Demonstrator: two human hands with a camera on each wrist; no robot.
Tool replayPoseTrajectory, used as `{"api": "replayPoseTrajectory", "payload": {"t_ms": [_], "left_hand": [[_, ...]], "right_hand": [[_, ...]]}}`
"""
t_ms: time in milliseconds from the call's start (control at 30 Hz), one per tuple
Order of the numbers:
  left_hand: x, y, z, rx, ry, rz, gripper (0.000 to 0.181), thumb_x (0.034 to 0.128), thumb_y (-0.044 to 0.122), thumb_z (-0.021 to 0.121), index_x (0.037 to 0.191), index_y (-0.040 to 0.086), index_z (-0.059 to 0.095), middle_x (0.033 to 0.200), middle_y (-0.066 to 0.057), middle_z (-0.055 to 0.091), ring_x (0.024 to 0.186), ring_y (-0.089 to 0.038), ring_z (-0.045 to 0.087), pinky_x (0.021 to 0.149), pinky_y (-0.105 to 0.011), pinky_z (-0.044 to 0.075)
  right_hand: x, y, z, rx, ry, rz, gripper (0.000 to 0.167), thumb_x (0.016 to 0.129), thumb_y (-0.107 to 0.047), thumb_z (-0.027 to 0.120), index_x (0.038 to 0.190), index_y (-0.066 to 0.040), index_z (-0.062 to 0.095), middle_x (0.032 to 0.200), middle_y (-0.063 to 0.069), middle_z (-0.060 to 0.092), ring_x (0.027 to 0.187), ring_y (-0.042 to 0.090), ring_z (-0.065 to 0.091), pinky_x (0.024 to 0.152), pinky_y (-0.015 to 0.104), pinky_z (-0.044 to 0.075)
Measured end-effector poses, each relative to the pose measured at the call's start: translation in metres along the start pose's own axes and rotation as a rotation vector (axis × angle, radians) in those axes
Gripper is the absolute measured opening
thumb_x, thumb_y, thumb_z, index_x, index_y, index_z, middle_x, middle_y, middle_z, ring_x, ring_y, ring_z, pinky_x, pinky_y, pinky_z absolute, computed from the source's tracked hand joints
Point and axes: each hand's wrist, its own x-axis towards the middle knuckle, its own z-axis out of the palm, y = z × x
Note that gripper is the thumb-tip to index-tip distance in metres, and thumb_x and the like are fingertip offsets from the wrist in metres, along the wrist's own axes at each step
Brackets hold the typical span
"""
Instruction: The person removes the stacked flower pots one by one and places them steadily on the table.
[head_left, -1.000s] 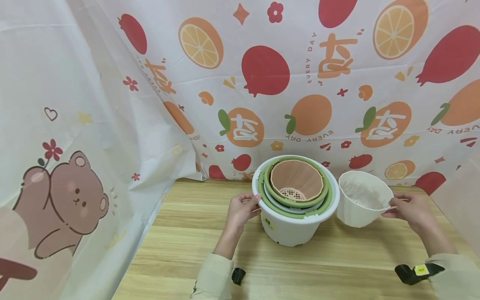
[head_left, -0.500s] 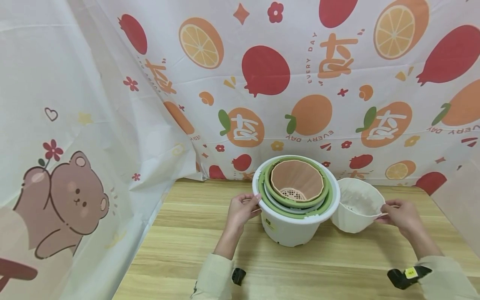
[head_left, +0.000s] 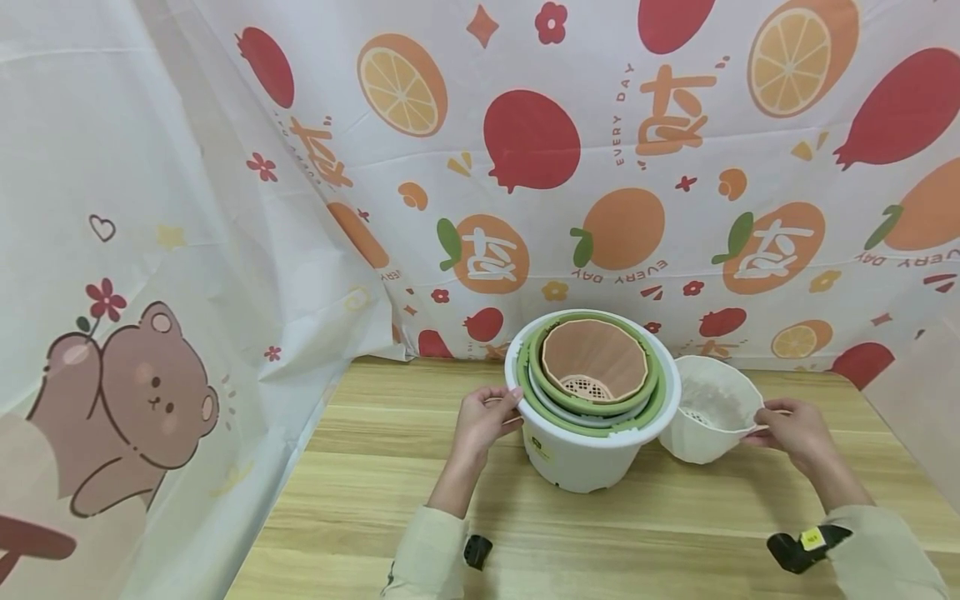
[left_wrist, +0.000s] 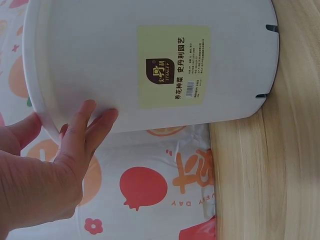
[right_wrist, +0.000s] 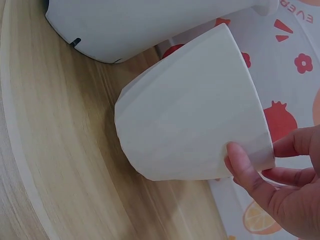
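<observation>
A large white pot (head_left: 581, 462) stands on the table with green pots and a light brown pot (head_left: 600, 354) nested inside it. My left hand (head_left: 483, 421) pinches the large pot's rim at its left side; in the left wrist view the thumb and fingers of the left hand (left_wrist: 55, 160) grip that rim beside a yellow label (left_wrist: 174, 67). Just right of the stack, a smaller cream faceted pot (head_left: 701, 433) leans slightly. My right hand (head_left: 791, 429) holds its rim from the right, and the right wrist view shows the right hand (right_wrist: 280, 180) pinching the edge of the cream pot (right_wrist: 190, 110).
The wooden table (head_left: 360, 500) extends in front and to the left of the pots. A white fruit-print cloth (head_left: 450, 125) hangs behind, and another with a bear drawing (head_left: 150, 383) hangs at the left. Black devices are strapped near both wrists.
My right hand has moved left with the cream pot, which came closer to the large white pot and dropped a little. My left hand and the stack have stayed in place.
</observation>
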Motion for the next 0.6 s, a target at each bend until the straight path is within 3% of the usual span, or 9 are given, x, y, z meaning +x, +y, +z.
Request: {"api": "replayPoseTrajectory", "payload": {"t_ms": [167, 400, 600], "left_hand": [[-0.0006, 0.0011, -0.0002, 0.006, -0.002, -0.006, 0.026, 0.0882, 0.014, 0.062, 0.098, -0.009, 0.053, 0.079, -0.01, 0.065, 0.072, -0.014, 0.063, 0.069, -0.032, 0.056], [-0.0017, 0.0021, -0.0003, 0.008, -0.009, -0.002, 0.027, 0.089, 0.014, 0.061, 0.1, -0.009, 0.053, 0.079, -0.01, 0.065, 0.073, -0.015, 0.063, 0.07, -0.034, 0.056], [-0.0002, 0.0004, -0.001, 0.01, -0.006, -0.004, 0.027, 0.0884, 0.014, 0.062, 0.098, -0.009, 0.053, 0.078, -0.01, 0.064, 0.072, -0.015, 0.063, 0.07, -0.033, 0.056]], "right_hand": [[0.002, 0.0008, 0.0032, 0.018, 0.007, 0.011, 0.044, 0.09, 0.003, 0.038, 0.12, 0.028, 0.021, 0.087, 0.027, 0.054, 0.061, 0.02, 0.065, 0.064, 0.033, 0.057], [0.0047, 0.0037, 0.0067, 0.052, -0.002, 0.018, 0.045, 0.089, 0.003, 0.038, 0.122, 0.028, 0.019, 0.079, 0.017, 0.058, 0.062, 0.022, 0.065, 0.065, 0.034, 0.057], [0.0055, 0.0029, 0.0091, 0.068, -0.007, 0.021, 0.046, 0.09, 0.004, 0.039, 0.123, 0.027, 0.019, 0.078, 0.016, 0.058, 0.062, 0.02, 0.065, 0.066, 0.034, 0.056]]}}
